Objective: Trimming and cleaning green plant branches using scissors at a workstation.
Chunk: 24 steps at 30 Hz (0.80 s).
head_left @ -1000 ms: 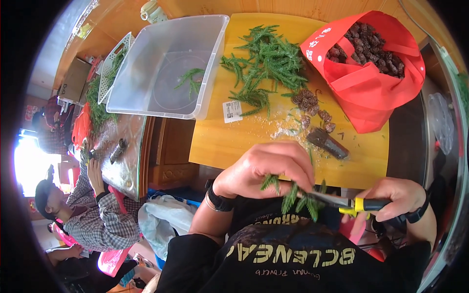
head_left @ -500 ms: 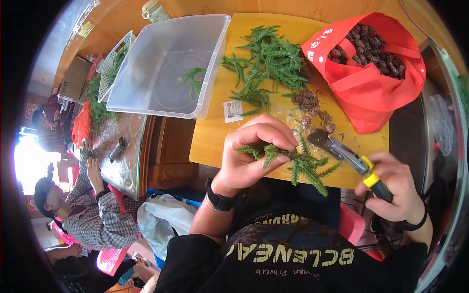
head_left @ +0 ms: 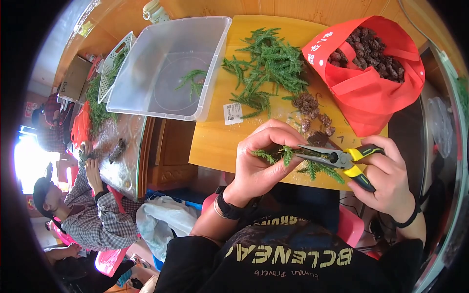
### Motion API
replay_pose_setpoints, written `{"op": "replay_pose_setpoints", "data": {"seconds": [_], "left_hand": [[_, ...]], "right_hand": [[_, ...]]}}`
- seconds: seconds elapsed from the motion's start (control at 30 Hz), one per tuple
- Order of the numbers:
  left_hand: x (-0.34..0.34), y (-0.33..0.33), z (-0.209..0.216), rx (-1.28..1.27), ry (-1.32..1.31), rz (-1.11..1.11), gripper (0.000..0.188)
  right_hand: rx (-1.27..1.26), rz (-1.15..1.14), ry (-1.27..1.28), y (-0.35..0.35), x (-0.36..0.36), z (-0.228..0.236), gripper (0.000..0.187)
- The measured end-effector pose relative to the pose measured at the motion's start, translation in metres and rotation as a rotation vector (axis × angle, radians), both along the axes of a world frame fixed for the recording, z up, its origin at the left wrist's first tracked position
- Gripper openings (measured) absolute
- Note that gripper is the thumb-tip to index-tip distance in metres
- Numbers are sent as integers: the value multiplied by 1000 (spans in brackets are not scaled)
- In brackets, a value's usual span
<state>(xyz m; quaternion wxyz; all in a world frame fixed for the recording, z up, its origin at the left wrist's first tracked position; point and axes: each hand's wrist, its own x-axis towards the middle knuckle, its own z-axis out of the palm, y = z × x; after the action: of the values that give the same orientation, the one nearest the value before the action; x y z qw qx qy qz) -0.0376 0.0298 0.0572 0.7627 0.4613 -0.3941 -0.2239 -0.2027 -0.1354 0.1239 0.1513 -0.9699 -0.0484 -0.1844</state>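
Between the thumb and fingers of my left hand (head_left: 264, 163) is a green artificial pine sprig (head_left: 322, 172), its needles poking out on both sides of the grip. My right hand (head_left: 388, 180) holds needle-nose pliers (head_left: 343, 162) with yellow and black handles. The handles are spread and the jaws are apart, reaching across the sprig close to my left fingertips. Just beyond the jaws is a dark pine cone (head_left: 318, 138); whether it touches the pliers I cannot tell. More brown pine cones (head_left: 306, 104) lie on the yellow board (head_left: 210, 149).
Green sprigs (head_left: 271, 63) are heaped at the board's far side, beside a white label (head_left: 233, 113). A red bag (head_left: 361, 97) of pine cones stands at right. To the left is a clear plastic bin (head_left: 161, 58) holding one sprig. Another person (head_left: 105, 219) works at a table farther left.
The pliers have swung left and turned, bringing their jaws to the sprig by my left fingers. Their handles are now spread. My left hand has shifted slightly right with the sprig.
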Motion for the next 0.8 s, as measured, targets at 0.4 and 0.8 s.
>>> {"op": "replay_pose_setpoints", "data": {"seconds": [0.4,0.8], "left_hand": [[0,2,-1,62,-29,-41,9],[4,0,-8,7,-134,-55,9]], "right_hand": [[-28,63,-62,-8,0,-8,23],[-83,95,-79,-13,-6,-16,26]]}}
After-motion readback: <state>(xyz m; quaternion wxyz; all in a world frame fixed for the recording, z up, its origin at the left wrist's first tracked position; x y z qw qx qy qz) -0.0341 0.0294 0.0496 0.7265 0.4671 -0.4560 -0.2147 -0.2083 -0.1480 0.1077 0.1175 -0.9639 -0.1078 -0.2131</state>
